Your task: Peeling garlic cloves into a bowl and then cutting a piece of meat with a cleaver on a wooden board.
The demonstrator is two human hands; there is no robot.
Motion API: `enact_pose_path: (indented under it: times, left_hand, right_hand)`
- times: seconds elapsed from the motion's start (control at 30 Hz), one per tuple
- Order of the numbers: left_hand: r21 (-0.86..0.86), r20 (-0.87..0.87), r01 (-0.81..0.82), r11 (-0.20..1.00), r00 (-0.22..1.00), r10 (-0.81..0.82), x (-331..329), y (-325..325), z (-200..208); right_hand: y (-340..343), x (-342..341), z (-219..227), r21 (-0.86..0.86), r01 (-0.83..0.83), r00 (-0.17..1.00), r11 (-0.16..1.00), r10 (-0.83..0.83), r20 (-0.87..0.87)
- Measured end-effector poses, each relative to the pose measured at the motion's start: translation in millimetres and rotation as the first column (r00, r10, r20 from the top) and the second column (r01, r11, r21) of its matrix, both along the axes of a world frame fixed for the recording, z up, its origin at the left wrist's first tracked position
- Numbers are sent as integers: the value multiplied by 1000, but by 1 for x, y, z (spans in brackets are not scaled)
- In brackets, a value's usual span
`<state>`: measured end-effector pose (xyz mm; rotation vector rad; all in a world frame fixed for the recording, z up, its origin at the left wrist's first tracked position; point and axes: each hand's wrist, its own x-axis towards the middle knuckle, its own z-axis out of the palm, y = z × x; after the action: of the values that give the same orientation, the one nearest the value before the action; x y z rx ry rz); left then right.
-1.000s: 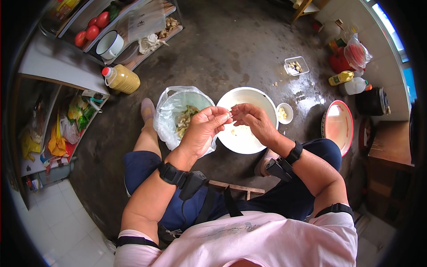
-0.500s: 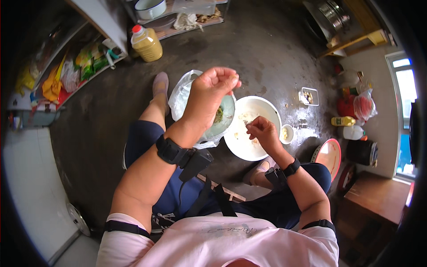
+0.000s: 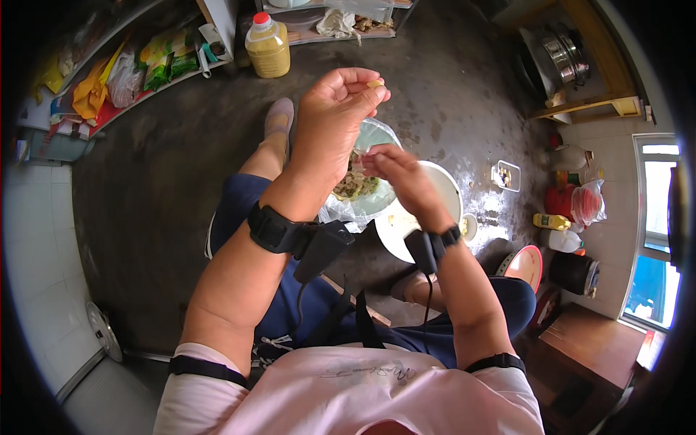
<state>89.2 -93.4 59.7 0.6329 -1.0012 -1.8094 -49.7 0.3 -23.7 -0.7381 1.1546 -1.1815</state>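
Observation:
My left hand (image 3: 346, 94) is raised above the bin, its fingertips pinching a small pale-yellow garlic clove (image 3: 375, 83). Lower and to the right, my right hand (image 3: 400, 177) is smeared by motion over the lined bin, with its fingers drawn together. A thin whitish scrap seems to be at those fingertips, too blurred to name. Below both hands stands a bin lined with a clear plastic bag (image 3: 378, 133), holding brown and green scraps (image 3: 355, 187). A white basin (image 3: 448, 190) with a few bits in it sits beside the bin, partly hidden by my right hand and wrist.
Right of the basin are a small white bowl (image 3: 471, 228) and a clear plastic tray (image 3: 506, 176) with pieces in it. A red-rimmed basin (image 3: 525, 264) leans farther right. An oil jug (image 3: 268, 51) stands by the shelves, and bottles (image 3: 552, 222) line the right wall.
My right hand has moved left and up from over the white basin to over the lined bin. My left hand stays raised; the clove in its fingertips shows more plainly now.

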Motion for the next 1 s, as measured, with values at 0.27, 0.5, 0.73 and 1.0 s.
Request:
enact_pose_path:
  times: [0.27, 0.5, 0.73, 1.0]
  left_hand:
    - [4, 40, 18, 1000, 999, -19, 7, 0, -2]
    - [26, 80, 54, 998, 995, -56, -4, 3, -5]
    - [21, 144, 127, 992, 981, -129, -12, 8, -12]
    - [17, 184, 165, 986, 969, -166, -23, 15, -19]
  right_hand:
    - [10, 6, -47, -116, -55, 658, 992, -51, -751]
    - [39, -14, -59, 38, -335, 212, 942, 114, -970]
    - [80, -15, -66, 305, -411, -263, 859, 209, -942]
    - [95, -23, -53, 187, -371, -126, 910, 150, -981]
